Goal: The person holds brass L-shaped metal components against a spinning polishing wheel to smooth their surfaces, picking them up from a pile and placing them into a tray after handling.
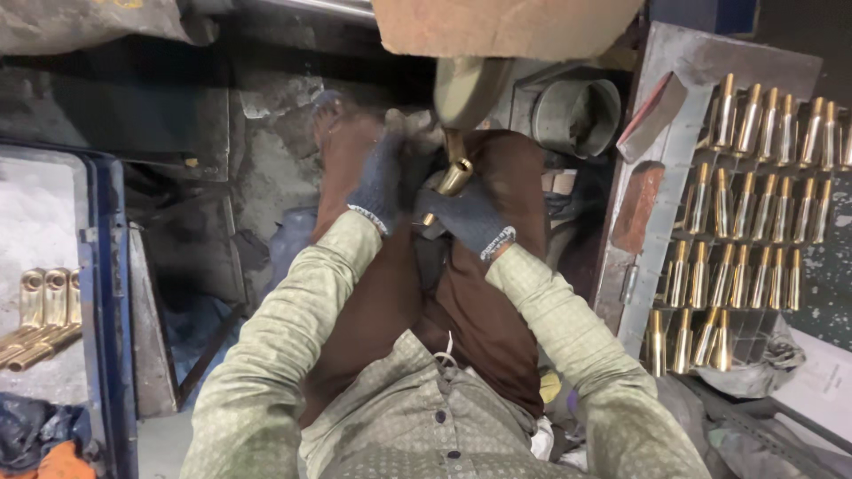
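Both my hands wear dark knitted gloves and meet over my lap. A shiny brass fitting (453,178) is gripped between them, its upper end pressed against the round buffing wheel (468,89) just above. My left hand (380,180) wraps the fitting's left side. My right hand (468,217) closes around its lower end. My pale green sleeves and brown trousers fill the foreground, and the fitting's lower part is hidden inside the gloves.
A metal rack (679,106) at the right holds several rows of upright brass fittings (754,200). A reddish block (637,206) lies on its left edge. At the left, a blue-rimmed tray (105,266) holds several brass pieces (40,315). Cardboard (501,27) hangs above the wheel.
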